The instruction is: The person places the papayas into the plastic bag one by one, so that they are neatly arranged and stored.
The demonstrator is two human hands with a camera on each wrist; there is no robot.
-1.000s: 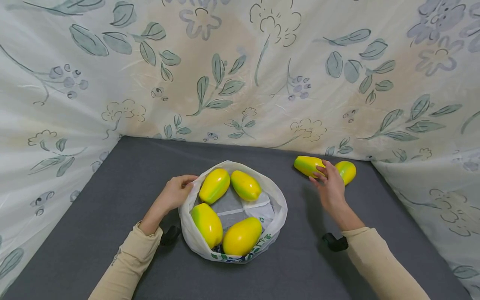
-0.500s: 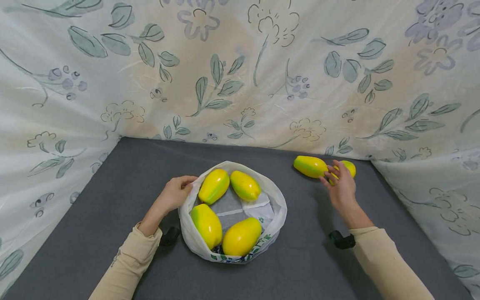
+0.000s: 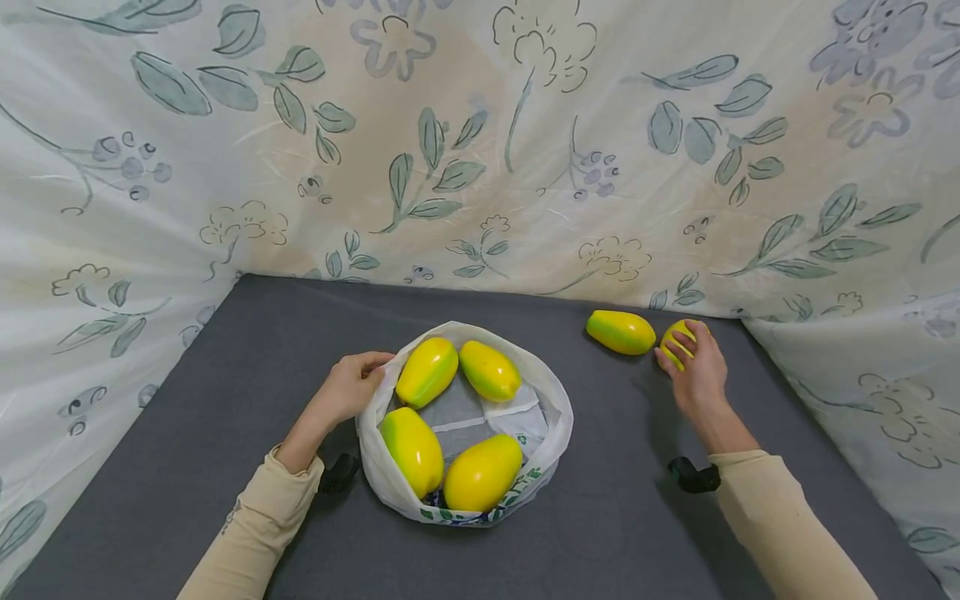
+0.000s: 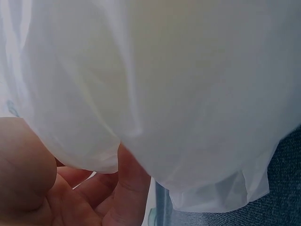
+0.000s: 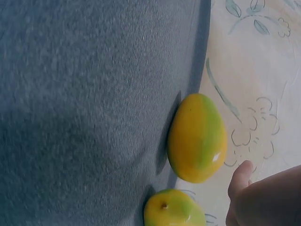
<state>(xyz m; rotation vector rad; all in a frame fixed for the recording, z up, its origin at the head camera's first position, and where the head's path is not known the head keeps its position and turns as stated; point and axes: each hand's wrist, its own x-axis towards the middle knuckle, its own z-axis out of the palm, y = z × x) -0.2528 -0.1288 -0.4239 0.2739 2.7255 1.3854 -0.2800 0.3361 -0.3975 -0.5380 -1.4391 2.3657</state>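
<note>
A white plastic bag (image 3: 558,417) stands wide-mouthed mid-table, holding several glossy yellow-green papaya-like fruits, including one at its front (image 3: 483,473). My left hand (image 3: 347,386) pinches the bag's left rim; the left wrist view shows a finger and thumb (image 4: 23,165) at the thin plastic. Off to the right, my right hand (image 3: 699,371) hovers over a papaya-like fruit (image 3: 675,340) with its fingers spread and gently bent, partly covering it. Firm contact cannot be made out. Left of that fruit lies another papaya-like fruit (image 3: 620,332), untouched.
Dark grey cloth (image 3: 300,317) covers the table. A floral curtain (image 3: 465,150) rises right behind the two loose fruits and closes in both sides. Dark straps (image 3: 693,475) sit at the wrists.
My right hand has moved rightward, from beside the left loose fruit to over the right one. The left hand stays at the bag's rim, and the fruits keep their places.
</note>
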